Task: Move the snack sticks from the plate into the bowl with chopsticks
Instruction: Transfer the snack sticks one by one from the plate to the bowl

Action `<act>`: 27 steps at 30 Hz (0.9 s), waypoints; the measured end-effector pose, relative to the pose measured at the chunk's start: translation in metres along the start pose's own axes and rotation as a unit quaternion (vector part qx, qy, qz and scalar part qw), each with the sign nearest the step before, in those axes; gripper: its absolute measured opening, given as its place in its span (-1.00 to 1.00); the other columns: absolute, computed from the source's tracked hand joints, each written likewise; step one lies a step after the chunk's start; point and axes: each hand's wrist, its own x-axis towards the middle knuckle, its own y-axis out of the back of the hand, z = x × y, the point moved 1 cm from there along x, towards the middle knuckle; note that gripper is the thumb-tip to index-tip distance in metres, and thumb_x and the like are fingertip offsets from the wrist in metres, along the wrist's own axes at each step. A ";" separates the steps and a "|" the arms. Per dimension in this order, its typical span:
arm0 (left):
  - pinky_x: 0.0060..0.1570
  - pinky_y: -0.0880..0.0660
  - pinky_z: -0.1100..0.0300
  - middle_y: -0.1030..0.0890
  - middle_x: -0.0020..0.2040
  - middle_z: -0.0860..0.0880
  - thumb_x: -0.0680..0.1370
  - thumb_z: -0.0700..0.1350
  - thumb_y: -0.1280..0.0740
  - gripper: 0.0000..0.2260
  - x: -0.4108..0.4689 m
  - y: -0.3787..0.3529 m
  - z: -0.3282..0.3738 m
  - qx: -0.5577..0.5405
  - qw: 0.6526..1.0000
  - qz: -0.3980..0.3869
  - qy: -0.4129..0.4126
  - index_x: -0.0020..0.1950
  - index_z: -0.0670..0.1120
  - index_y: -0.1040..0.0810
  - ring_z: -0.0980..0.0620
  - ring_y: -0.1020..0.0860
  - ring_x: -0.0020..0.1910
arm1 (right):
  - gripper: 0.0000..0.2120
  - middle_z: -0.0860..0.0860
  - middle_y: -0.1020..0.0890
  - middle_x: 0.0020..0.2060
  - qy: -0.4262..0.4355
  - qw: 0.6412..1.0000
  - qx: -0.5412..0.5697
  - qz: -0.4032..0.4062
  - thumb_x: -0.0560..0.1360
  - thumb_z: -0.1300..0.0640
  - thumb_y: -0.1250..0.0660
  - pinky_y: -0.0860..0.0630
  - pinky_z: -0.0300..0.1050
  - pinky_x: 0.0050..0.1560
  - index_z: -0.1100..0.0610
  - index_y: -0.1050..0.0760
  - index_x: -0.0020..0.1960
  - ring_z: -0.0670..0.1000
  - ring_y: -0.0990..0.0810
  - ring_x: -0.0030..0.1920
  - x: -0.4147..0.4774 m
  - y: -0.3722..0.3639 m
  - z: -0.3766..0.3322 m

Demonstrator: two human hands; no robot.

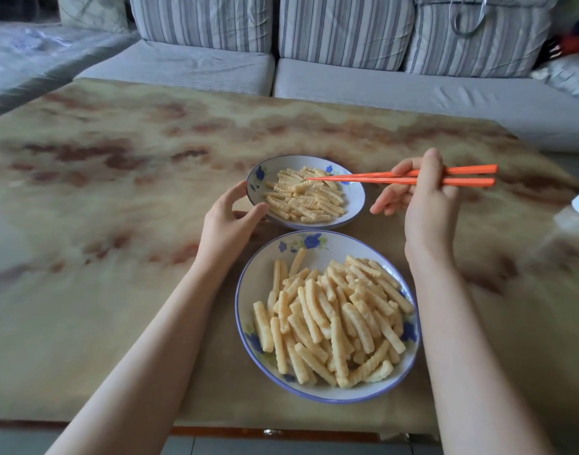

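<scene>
Nearest, a white plate (262,261) with a blue rim and blue flower print sits on the marbled tan table (117,192), heaped with pale yellow crinkle-cut snack sticks (334,316). Just beyond it, almost touching, stands a smaller bowl (355,198) of the same pattern, holding a thinner layer of the same sticks.

The left hand (229,221) cups the bowl's left rim, thumb on the near edge and fingers curled at the far side. The right hand (422,198) grasps a pair of orange chopsticks (373,178) near their thick ends. They run almost level to the left, and their tips lie close together over the sticks in the bowl. Whether a stick is pinched between them cannot be told.

Behind the table is a grey sofa (347,83) with striped back cushions (344,27).
</scene>
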 end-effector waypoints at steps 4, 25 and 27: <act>-0.23 -0.55 0.41 -0.59 0.21 0.16 0.55 -0.12 -0.40 -0.60 0.000 0.000 0.000 -0.003 1.000 -0.001 -0.002 0.38 0.03 -0.49 0.15 -0.67 -0.09 | -0.58 0.03 -0.46 -0.66 0.024 1.000 -0.008 -0.003 0.67 0.05 0.00 -0.30 -0.21 -0.53 0.16 -0.40 -0.28 0.06 -0.51 -0.60 -0.001 0.008 -0.009; -0.17 -0.60 0.30 -0.65 0.04 0.16 0.55 -0.12 -0.40 -0.61 0.000 0.000 -0.001 -0.005 1.000 -0.002 0.015 0.37 0.05 -0.50 0.08 -0.69 -0.14 | -0.53 0.07 -0.33 -0.70 -0.005 0.975 -0.088 -0.204 0.66 0.08 -0.02 -0.22 -0.24 -0.60 0.16 -0.47 -0.34 0.05 -0.25 -0.69 -0.021 0.035 -0.040; -0.08 -0.62 0.18 -0.66 0.11 0.09 0.54 -0.12 -0.40 -0.61 0.001 -0.001 -0.002 -0.004 1.000 -0.004 0.015 0.37 0.06 -0.50 0.05 -0.69 -0.14 | -0.53 0.07 -0.34 -0.69 -0.014 0.976 -0.084 -0.201 0.66 0.08 -0.02 -0.22 -0.23 -0.59 0.17 -0.45 -0.35 0.05 -0.28 -0.69 -0.020 0.033 -0.038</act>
